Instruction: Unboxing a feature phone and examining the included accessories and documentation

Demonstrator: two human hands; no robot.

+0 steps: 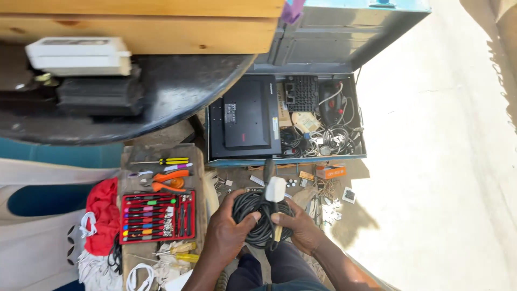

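Observation:
A coil of black cable (pixel 257 214) sits between both hands, low in the middle of the head view. My left hand (pixel 229 229) wraps the coil's left side, fingers curled over the loops. My right hand (pixel 297 229) holds the right side, its thumb pressing the cable just below a white three-pin plug (pixel 275 188) that sticks up from the coil. A yellowish strip (pixel 278 233) hangs beside my right fingers.
An open blue metal box (pixel 285 160) ahead holds a black flat monitor (pixel 247 113), cables and adapters. To the left lie a red screwdriver set (pixel 156 216), orange pliers (pixel 169 180) and a red cloth (pixel 102 215). A dark round table (pixel 177 91) overhangs. Small parts litter the ground.

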